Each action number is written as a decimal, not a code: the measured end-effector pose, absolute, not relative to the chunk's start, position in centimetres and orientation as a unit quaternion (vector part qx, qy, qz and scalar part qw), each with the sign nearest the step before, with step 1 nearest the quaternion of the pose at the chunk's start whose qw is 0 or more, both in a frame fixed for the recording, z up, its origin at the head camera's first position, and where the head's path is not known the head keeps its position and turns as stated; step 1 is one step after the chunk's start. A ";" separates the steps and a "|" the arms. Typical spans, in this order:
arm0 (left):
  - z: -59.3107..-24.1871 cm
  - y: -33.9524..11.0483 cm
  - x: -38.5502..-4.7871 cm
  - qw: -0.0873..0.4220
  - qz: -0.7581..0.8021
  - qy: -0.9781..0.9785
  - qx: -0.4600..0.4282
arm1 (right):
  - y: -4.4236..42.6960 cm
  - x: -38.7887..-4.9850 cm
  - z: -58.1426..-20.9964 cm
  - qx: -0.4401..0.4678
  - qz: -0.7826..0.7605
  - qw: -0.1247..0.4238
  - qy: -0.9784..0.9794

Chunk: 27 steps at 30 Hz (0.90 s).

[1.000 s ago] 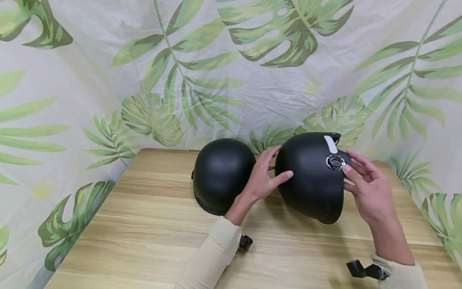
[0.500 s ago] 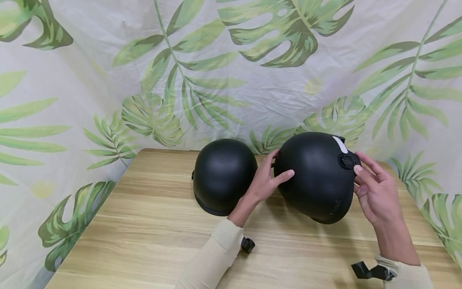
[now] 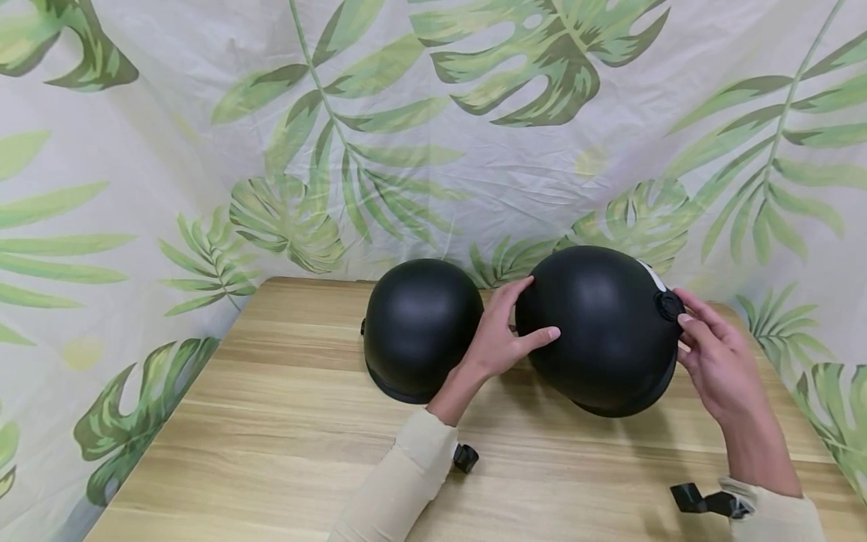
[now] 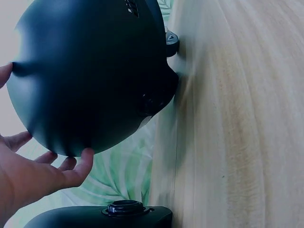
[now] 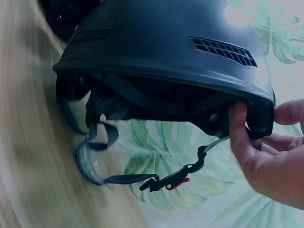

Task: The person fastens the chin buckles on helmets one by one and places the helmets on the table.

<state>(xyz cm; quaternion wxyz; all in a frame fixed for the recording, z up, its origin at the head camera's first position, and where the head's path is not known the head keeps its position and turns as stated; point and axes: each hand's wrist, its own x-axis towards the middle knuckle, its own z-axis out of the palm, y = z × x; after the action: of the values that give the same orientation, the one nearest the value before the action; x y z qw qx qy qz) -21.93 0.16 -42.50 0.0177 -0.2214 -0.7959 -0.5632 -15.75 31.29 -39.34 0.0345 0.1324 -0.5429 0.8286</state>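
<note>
A black helmet [image 3: 596,331] is held tilted over the right part of the table, dome toward the head camera. My left hand [image 3: 497,339] grips its left side, thumb on the front of the shell and fingers spread behind. At the opposite side, my right hand [image 3: 725,369] pinches the rim beside a round black fitting [image 3: 668,306] and a pale strip. In the right wrist view my fingers reach inside that rim, and a chin strap with a buckle [image 5: 175,179] hangs below the vents. A second black helmet [image 3: 421,324] sits dome up beside my left hand.
The wooden table [image 3: 271,436] runs back to a leaf-print cloth [image 3: 366,150] hanging behind it. Part of the second helmet [image 4: 99,218] shows low in the left wrist view, below my left hand.
The held helmet has turned so its round fitting and pale strip moved right toward its edge, and more dome shows. My right hand has moved right with the rim; the second helmet stays put.
</note>
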 end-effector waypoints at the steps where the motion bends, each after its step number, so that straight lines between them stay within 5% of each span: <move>1: -42.5 0.2 -21.9 0.016 -0.562 -0.796 -0.223 | 31.5 -15.8 -39.3 0.119 0.814 0.040 -0.567; 10: -42.5 0.4 -21.8 0.004 -0.548 -0.805 -0.229 | 32.0 -16.0 -39.5 0.021 0.705 0.105 -0.701; 27: -42.9 0.9 -21.6 -0.014 -0.542 -0.815 -0.204 | 32.3 -16.8 -40.8 -0.001 0.729 0.074 -0.680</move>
<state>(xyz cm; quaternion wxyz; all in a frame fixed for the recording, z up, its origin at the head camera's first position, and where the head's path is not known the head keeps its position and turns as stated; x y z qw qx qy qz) -21.59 0.88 -42.94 -0.0140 -0.2040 -0.8150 -0.5422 -16.77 32.31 -40.75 0.0740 -0.0015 -0.6804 0.7291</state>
